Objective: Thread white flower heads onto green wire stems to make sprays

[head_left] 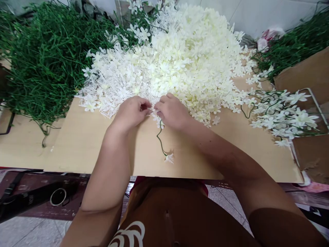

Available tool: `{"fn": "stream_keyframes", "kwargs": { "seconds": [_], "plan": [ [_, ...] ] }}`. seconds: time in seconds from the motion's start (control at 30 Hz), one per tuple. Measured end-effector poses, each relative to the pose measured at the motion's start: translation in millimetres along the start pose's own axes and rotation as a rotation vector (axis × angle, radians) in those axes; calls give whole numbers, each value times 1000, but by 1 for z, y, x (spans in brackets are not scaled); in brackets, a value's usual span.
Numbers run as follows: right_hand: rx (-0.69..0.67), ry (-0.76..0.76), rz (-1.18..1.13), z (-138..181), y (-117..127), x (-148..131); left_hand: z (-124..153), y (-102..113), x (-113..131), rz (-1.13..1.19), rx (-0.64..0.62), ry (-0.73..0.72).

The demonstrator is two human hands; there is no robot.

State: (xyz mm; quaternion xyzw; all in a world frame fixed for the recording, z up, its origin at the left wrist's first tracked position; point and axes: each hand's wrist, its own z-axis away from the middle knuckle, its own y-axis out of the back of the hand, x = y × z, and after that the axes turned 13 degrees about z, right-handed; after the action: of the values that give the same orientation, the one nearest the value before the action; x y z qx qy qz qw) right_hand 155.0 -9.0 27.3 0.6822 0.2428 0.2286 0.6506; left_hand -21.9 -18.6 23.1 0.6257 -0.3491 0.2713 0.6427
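Observation:
My left hand (134, 110) is at the front edge of a large heap of white artificial flowers (190, 65), thumb and fingertips pinched together. Whatever lies between them is too small to make out. Close beside it, my right hand (172, 112) has its fingers curled and pressed together. From under its fingers a thin green plastic stem (159, 139) trails toward me over the board, ending in a white flower (169, 158). More white petals show just below the right fingertips, at the stem's upper end. The two hands' fingertips almost meet.
A tan board (84, 144) covers the table. Green plastic stems (48, 58) are piled at the left, with another green pile (303, 44) at the far right. A bunch of flowered stems (290, 113) lies at the right beside a cardboard box (308, 75) and a metal frame.

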Motion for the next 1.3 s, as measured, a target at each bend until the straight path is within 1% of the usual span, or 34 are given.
{"fn": "stream_keyframes", "kwargs": {
  "seconds": [0.1, 0.2, 0.3, 0.4, 0.57, 0.67, 0.73, 0.87, 0.93, 1.03, 1.1, 1.17, 1.23, 1.3],
  "plan": [
    [24, -4, 73, -7, -2, -4, -1, -1, -1, -31, 9, 9],
    [62, -4, 74, -10, -4, -3, -2, -1, -1, 26, 61, 19],
    [89, -2, 37, -9, -5, -1, -4, 1, -2, 153, 204, 7],
    [67, 14, 38, -10, -5, -2, -7, 4, -4, 293, 334, -13],
    [39, 34, 84, -18, -1, -7, -11, 4, -1, 498, 366, 12],
    [102, 29, 0, -19, 3, -4, -11, 4, 4, 660, 381, 65],
    [175, -21, -147, -18, 4, 3, -9, 5, 8, 782, 361, 112],
    [299, -170, -571, -10, 3, 19, -4, 6, 16, 1010, 228, 222],
    [311, -175, -796, -6, 4, 24, -2, 3, 20, 1103, 160, 274],
    [260, -121, -1049, 2, 9, 26, -2, -4, 24, 1200, 47, 342],
    [239, -109, -1163, 6, 13, 26, -2, -9, 25, 1243, -30, 369],
    [262, -116, -1238, 9, 16, 25, -2, -13, 25, 1280, -80, 383],
    [290, -119, -1260, 10, 17, 25, -2, -16, 24, 1306, -101, 397],
    [324, -118, -1233, 11, 16, 24, -2, -17, 24, 1327, -106, 417]
  ]
}}
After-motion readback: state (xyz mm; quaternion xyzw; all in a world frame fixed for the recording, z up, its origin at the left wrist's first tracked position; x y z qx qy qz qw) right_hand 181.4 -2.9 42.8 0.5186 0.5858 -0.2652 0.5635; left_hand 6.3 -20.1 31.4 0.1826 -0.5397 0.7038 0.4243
